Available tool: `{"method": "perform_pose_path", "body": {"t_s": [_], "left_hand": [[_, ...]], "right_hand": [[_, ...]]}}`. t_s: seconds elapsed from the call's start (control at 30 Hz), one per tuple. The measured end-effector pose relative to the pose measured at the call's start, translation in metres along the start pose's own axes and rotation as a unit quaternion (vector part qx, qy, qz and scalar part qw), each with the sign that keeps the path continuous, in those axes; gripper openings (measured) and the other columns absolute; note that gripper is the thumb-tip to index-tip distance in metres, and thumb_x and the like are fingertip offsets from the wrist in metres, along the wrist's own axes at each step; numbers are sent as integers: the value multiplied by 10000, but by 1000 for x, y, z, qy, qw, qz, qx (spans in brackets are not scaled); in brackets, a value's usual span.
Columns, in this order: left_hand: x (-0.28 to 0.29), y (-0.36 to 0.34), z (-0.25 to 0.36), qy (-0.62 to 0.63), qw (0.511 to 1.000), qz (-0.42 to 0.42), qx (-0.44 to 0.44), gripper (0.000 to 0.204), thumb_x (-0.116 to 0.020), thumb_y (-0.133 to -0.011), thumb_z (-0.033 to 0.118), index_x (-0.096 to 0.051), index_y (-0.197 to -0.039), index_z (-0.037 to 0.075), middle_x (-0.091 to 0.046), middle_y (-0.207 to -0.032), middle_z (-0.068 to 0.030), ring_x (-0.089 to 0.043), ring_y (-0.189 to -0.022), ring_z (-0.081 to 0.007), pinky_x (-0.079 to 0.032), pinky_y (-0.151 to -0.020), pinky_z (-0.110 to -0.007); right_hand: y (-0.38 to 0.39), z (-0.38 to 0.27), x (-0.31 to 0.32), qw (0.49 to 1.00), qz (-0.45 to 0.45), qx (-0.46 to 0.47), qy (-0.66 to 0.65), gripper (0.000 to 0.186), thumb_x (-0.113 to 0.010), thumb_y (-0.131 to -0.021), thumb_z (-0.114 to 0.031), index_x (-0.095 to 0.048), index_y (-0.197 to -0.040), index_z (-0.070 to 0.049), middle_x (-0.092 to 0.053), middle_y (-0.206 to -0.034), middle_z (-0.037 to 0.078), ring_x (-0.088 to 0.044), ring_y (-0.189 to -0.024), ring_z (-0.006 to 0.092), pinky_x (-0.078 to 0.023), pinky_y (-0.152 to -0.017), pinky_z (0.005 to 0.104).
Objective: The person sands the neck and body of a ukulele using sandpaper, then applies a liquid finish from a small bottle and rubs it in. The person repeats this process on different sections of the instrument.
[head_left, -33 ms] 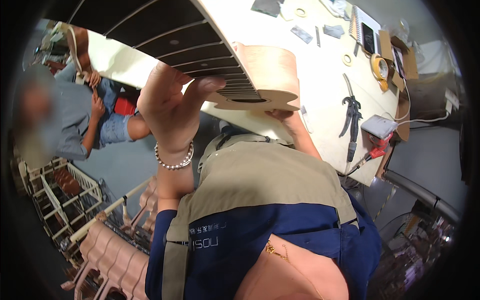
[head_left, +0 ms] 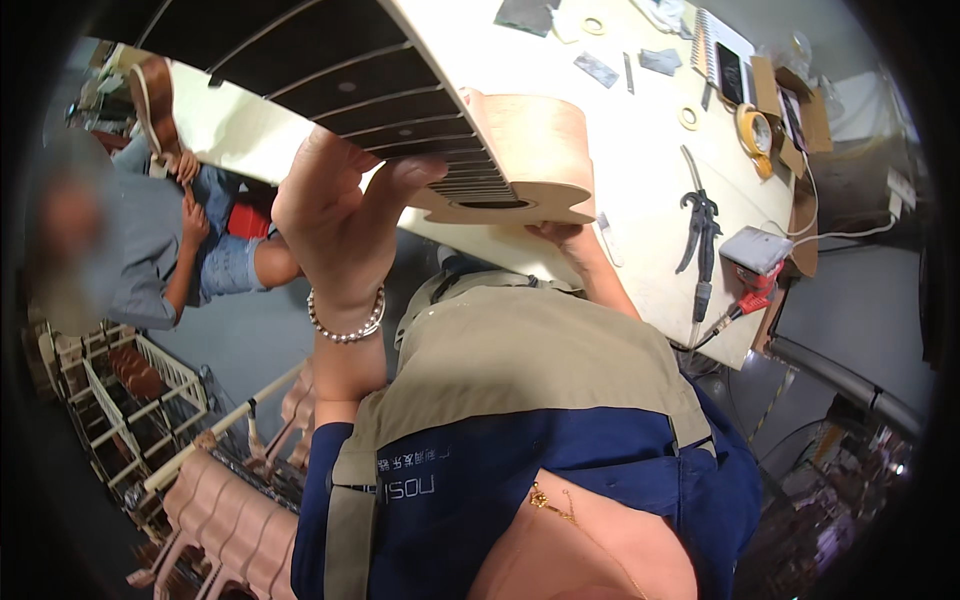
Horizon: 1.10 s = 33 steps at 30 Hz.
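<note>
An unstrung ukulele with a pale wooden body (head_left: 535, 130) and a dark fretboard (head_left: 300, 60) with metal frets slants across the upper middle, its neck toward me at the upper left. My left hand (head_left: 345, 215), with a beaded bracelet at the wrist, is closed round the neck. Its thumb lies over the fretboard edge; the other fingers are partly hidden behind the neck. At the near lower edge of the body, beside the sound hole (head_left: 490, 205), my right hand (head_left: 560, 236) grips the ukulele, its fingers mostly covered by the body.
On the pale workbench (head_left: 640, 150) to the right lie a black air blow gun (head_left: 703, 215), a red power sander (head_left: 757, 270), tape rolls (head_left: 755, 128), and a spiral notebook (head_left: 722, 45). A co-worker (head_left: 150, 230) sits at left holding a brown instrument body (head_left: 155, 105). Racks of wooden parts (head_left: 225, 510) stand lower left.
The whole view has shifted slightly, with the bench things a little farther left. Both hands keep the same hold on the ukulele.
</note>
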State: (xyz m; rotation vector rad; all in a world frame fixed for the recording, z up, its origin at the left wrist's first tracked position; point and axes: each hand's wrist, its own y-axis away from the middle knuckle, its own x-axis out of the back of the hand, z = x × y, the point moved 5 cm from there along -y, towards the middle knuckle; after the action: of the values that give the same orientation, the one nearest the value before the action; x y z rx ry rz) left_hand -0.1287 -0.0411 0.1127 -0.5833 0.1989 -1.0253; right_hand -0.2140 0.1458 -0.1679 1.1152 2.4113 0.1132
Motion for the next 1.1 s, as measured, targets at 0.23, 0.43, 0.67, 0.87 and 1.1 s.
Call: {"method": "perform_pose_path", "body": {"t_s": [0.23,0.43,0.67,0.87,1.1], "left_hand": [[-27,-19,-6,192,980,-51,-18,458,-581,-892,273,-422,-1174,-51,-609,-835,-145,-629,-776,-237,-506,-856,-427],[-9,-41,-28,224,970,-17,-90,406,-463,-945,305,-384,-1144,-40,-533,-772,-157,-557,-632,-218,-507,-575,-346],[-10,-68,-40,231,968,-46,-89,473,-403,-946,428,-395,-1124,-10,-537,-734,-131,-573,-608,-223,-503,-635,-356],[-10,-97,-15,286,937,-169,-110,486,-427,-934,442,-388,-1166,17,-529,-787,-114,-567,-625,-214,-518,-726,-377],[-35,-123,9,307,887,-322,-123,471,-394,-938,481,-478,-1115,53,-457,-739,-39,-473,-588,-149,-459,-725,-336]], "right_hand": [[-6,-15,2,985,-24,11,170,633,-697,-703,-17,-456,-1285,-76,-533,-1210,73,-488,-1111,158,-425,-920,335],[-87,-94,78,844,203,80,489,242,-549,-846,-172,-657,-999,-19,-665,-771,106,-632,-740,208,-497,-703,334],[-185,-137,122,562,371,130,727,312,-669,-778,-335,-664,-948,-73,-644,-922,132,-569,-848,325,-439,-764,391],[-187,-131,134,763,250,8,597,480,-792,-646,-322,-618,-988,-34,-653,-889,144,-612,-824,279,-467,-715,392],[-103,-182,137,769,313,92,550,482,-720,-740,-330,-577,-1118,-67,-667,-927,148,-648,-829,266,-492,-699,359]]}}
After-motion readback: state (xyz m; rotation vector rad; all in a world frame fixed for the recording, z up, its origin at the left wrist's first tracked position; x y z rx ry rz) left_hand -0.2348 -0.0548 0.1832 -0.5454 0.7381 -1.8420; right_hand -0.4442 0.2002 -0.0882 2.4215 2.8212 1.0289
